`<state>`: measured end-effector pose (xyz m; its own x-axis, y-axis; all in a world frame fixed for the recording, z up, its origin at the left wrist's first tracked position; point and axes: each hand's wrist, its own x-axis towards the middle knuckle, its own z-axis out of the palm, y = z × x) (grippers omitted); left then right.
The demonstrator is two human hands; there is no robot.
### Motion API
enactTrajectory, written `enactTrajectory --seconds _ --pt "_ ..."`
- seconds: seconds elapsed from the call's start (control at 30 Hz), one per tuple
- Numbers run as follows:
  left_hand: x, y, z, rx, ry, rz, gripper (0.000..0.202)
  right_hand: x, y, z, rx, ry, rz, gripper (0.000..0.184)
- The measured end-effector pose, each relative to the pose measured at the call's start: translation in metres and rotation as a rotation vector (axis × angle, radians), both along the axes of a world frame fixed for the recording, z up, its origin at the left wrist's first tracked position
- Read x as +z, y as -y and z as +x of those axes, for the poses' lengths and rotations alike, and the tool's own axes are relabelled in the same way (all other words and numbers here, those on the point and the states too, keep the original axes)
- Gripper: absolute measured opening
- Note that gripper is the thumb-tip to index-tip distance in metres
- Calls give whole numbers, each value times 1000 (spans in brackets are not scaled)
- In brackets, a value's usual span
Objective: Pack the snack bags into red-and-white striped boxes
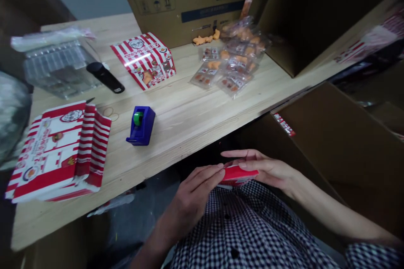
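A small red box (240, 173) is held close to my body, below the table's front edge. My left hand (197, 189) grips its left end, with the fingers over the top. On the opposite end is my right hand (268, 169), its thumb resting on the box and one finger stretched out past it. The undersides of the box and some fingertips are hidden. On the table, flattened red-and-white striped cartons (53, 147) are stacked at the left. A blue tape dispenser (143, 126) with a green core stands to their right.
Clear plastic packets (232, 67) lie piled at the back, before a large cardboard box (176, 8). A striped folded carton (145, 61), a black cylindrical object (105, 77) and clear plastic trays (59, 67) sit further left. An open cardboard box (344, 134) stands at my right.
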<state>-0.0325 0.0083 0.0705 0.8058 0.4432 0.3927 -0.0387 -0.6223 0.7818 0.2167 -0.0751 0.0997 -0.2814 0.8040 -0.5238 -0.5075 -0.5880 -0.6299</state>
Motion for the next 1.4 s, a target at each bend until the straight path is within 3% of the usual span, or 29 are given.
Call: enactTrajectory --seconds 0.1,0.27,0.43,0.6,0.7,0.9,0.97,1.1,1.27,1.4 --pt "0 -3 7 -37 10 -72 51 1 12 -2 -47 78 71 47" --pt "-8 -5 23 -36 -8 -117 46 2 19 1 -126 521 234 36" --pt "-25 -5 39 17 -53 -253 38 -22 13 7 -71 469 291 36" --pt "-31 2 58 184 -112 -499 32 -49 5 11 -92 460 340 41" --pt "-33 7 72 287 -163 -556 26 -58 2 15 -158 450 295 41" --pt "-43 5 88 313 -67 -767 28 -66 -2 25 -213 381 257 34" --pt "-43 3 87 320 -55 -734 36 -69 -5 29 -215 396 271 31" --pt "-45 4 77 243 -83 -510 50 -79 -10 40 -187 420 295 30" --pt "-67 -2 71 320 -21 -405 34 -93 -18 49 -176 487 329 29" --pt "-83 -16 70 323 -1 -443 29 -98 -25 55 -28 618 543 32"
